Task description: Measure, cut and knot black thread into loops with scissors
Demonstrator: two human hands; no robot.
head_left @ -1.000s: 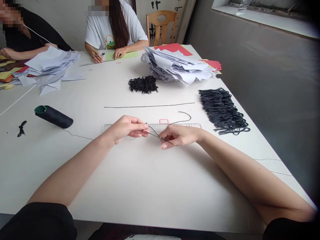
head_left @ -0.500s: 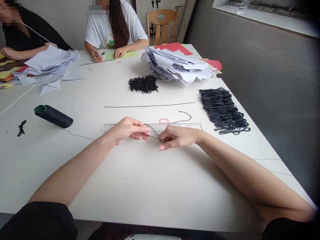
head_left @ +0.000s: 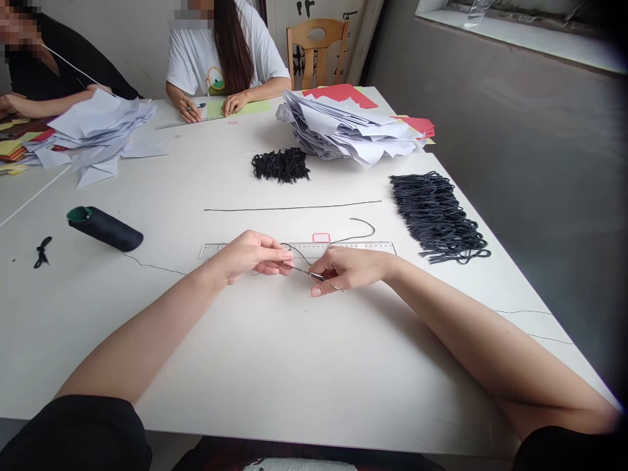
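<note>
My left hand is closed, its thumb and fingers pinching a thin dark cord above the ruler's near edge. Just to the right, my right hand is closed around a small metal tool, which touches the cord between the hands; most of the tool is hidden by the fingers. One cord end curves out on the table past my right hand. A clear ruler lies under and behind both hands. Beyond it a straight dark cord is stretched across the white table.
A black thread spool and a small knotted cord lie left. Looped cord bundles lie right, a smaller bundle farther back. Behind are paper stacks and two people, one in a white shirt.
The small tool and the thread end by my right fingers have shifted very slightly. My left hand has kept its place and pinch.
</note>
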